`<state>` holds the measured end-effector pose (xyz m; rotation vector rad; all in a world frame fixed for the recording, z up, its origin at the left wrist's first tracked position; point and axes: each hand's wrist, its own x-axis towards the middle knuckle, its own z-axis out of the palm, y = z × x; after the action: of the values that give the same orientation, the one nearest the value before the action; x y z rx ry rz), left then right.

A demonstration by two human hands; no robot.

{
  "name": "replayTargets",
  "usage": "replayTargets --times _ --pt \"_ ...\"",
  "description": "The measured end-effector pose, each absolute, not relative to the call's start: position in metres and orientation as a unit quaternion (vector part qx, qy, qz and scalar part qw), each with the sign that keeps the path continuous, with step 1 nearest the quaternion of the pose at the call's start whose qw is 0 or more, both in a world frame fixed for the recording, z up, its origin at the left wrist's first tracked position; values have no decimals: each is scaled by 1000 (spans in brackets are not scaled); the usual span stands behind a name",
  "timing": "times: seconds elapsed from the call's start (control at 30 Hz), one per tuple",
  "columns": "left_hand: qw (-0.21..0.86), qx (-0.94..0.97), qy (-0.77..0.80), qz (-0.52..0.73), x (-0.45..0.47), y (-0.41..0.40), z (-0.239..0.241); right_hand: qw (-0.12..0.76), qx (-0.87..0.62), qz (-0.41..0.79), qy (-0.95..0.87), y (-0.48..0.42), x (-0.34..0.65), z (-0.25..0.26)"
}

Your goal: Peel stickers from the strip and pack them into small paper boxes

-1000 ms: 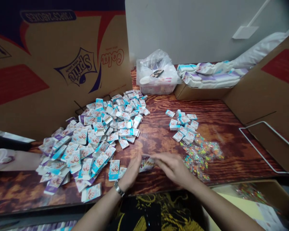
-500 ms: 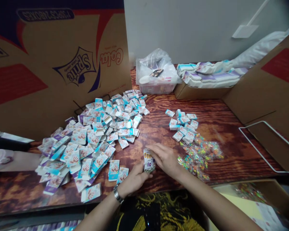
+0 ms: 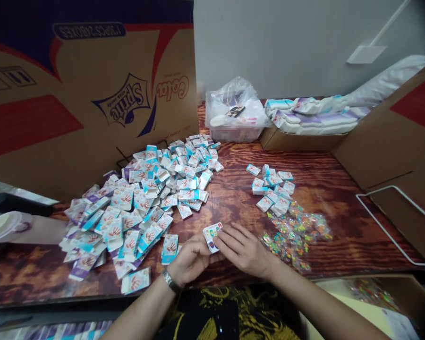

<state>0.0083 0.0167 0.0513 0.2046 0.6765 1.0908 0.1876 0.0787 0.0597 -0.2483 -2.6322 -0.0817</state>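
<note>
A small printed paper sheet (image 3: 211,235) with coloured ovals is between my two hands, above the table's front edge. My left hand (image 3: 193,257) grips its lower left side, thumb inward. Stretched over its right side are the fingers of my right hand (image 3: 246,250), which hide part of it; they look pressed against it. Left of my hands lies a big heap of small white, blue and purple boxes (image 3: 152,189), some with open flaps. To the right are a smaller pile of boxes (image 3: 272,186) and clear packets of colourful candy (image 3: 297,231).
A large cardboard carton (image 3: 92,94) stands at the left; another carton (image 3: 393,123) is at the right, near a white wire frame (image 3: 382,189). Behind are a bagged plastic tub (image 3: 235,127) and an open tray (image 3: 297,140) of flattened boxes. A pale cup (image 3: 28,229) lies left.
The sheet has tilted and turned, showing differently coloured ovals. My right hand's fingers have spread across its front. The whole view has shifted slightly.
</note>
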Motion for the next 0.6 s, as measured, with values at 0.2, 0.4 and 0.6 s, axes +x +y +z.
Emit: replayTargets --times 0.2,0.4,0.6 --pt "739 205 392 507 8 13 54 224 -153 131 -954 78 182 60" --pt "678 421 470 376 0 1 49 191 -284 268 -900 68 175 58" --pt "775 273 426 379 18 -6 32 167 -278 203 -924 49 193 42"
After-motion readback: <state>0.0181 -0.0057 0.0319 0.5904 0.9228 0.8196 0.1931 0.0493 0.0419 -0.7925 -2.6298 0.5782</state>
